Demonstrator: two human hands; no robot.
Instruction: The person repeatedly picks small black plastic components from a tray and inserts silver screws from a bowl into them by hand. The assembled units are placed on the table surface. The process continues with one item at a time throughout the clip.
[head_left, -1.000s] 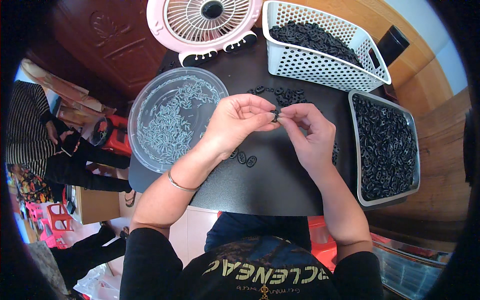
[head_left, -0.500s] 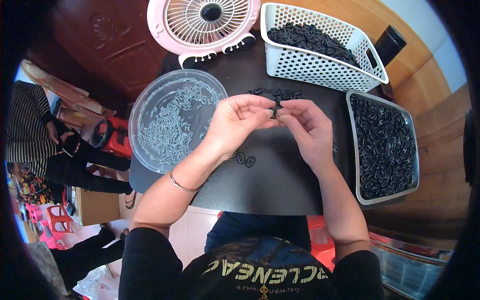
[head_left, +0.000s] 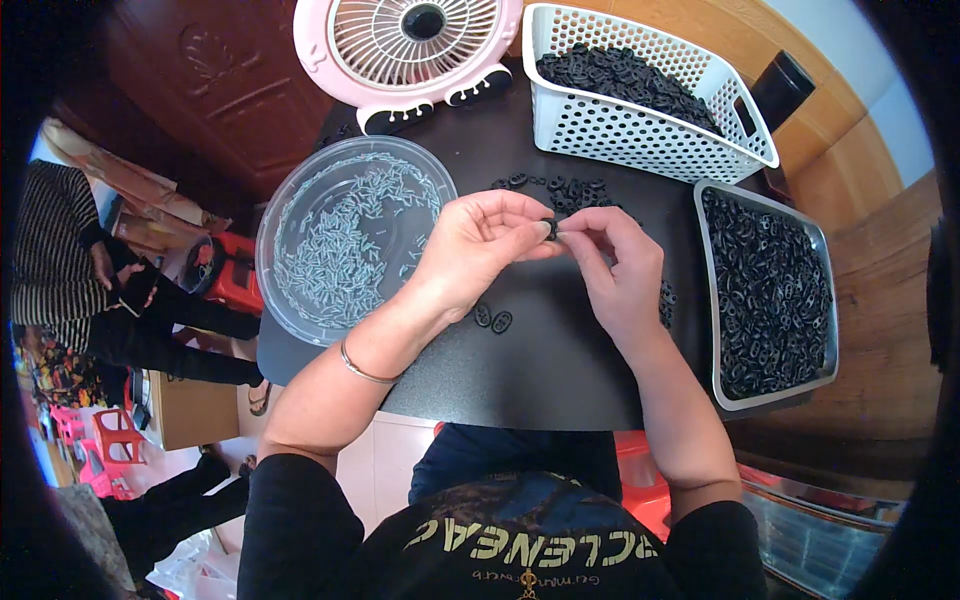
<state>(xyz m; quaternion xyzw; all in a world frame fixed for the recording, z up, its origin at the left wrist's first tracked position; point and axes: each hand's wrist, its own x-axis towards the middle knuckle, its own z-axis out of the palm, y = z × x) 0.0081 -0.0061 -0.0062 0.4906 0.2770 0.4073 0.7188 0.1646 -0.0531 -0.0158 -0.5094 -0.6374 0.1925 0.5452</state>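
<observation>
While pinched, small black ring (head_left: 549, 228) gleams

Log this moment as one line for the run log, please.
left hand + right hand: pinching small black part together | over black table | clear bowl at left | metal tray at right

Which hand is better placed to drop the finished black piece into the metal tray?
Right, probably. The right hand is beside the metal tray at the table's right edge; the left hand is nearer the clear bowl. Both pinch the black piece.
</observation>
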